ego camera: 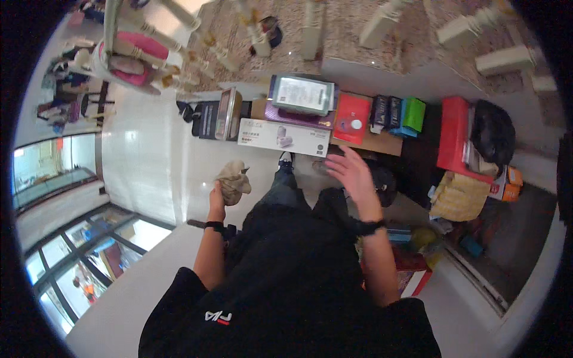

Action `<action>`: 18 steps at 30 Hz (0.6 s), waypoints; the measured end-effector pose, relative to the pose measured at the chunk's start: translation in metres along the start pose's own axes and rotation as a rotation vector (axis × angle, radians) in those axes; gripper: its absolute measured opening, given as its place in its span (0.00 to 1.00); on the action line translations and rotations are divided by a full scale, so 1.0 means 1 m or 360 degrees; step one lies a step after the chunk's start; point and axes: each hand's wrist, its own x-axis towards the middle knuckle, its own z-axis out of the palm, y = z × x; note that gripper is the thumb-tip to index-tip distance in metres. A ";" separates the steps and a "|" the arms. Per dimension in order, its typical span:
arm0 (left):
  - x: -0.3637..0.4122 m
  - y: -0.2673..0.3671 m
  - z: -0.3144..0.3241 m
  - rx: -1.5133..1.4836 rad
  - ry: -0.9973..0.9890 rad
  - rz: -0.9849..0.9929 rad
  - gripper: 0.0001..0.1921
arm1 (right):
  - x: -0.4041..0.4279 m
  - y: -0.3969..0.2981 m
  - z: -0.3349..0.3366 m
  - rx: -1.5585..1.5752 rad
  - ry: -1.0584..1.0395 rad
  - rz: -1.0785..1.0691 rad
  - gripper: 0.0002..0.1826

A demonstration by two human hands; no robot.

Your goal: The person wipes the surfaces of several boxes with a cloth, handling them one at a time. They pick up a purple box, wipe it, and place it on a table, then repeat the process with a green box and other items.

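My left hand (pixel 216 199) holds a crumpled beige cloth (pixel 233 181) out over the pale floor. Nothing shows in my right hand (pixel 351 172), whose fingers are spread just in front of a low shelf. Near those fingertips lies a long white printed box (pixel 284 138). Behind it, a clear-lidded box (pixel 303 93) rests on a purple box (pixel 295 117). A red box (pixel 352 117) is beside them, followed by dark small boxes (pixel 386 112) and a green box (pixel 414 113). Left of the white box leans a flat case (pixel 227 114).
Baluster posts (pixel 313 36) and stone stair treads (pixel 349 51) rise beyond the shelf. To the right are a red box (pixel 452 134), a black bag (pixel 492 134) and a yellow checked cloth (pixel 461 197). A pink-seated chair (pixel 130 71) stands at upper left.
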 end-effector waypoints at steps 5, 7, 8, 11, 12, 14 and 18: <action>-0.012 -0.041 -0.085 0.0118 -0.0004 -0.0089 0.36 | 0.139 0.075 0.033 0.0575 0.0192 0.0229 0.30; -0.037 -0.044 -0.104 -0.0016 0.0150 -0.0182 0.36 | 0.181 0.077 0.050 0.0694 0.0407 0.0337 0.35; -0.050 -0.052 -0.114 -0.0113 0.0274 -0.0272 0.36 | 0.198 0.077 0.047 0.0788 0.0436 0.0263 0.40; -0.048 -0.109 -0.171 0.0167 0.0279 -0.0238 0.34 | 0.245 0.066 0.022 0.0892 0.0446 0.0087 0.46; -0.061 -0.119 -0.178 0.0147 0.0310 -0.0253 0.34 | 0.251 0.069 0.030 0.0878 0.0438 0.0017 0.47; -0.080 -0.134 -0.190 -0.0110 0.0304 -0.0397 0.34 | 0.258 0.068 0.041 0.0820 0.0513 0.0105 0.44; -0.090 -0.143 -0.181 -0.0315 0.0222 -0.0276 0.35 | 0.265 0.062 0.051 0.0814 0.0310 -0.0114 0.36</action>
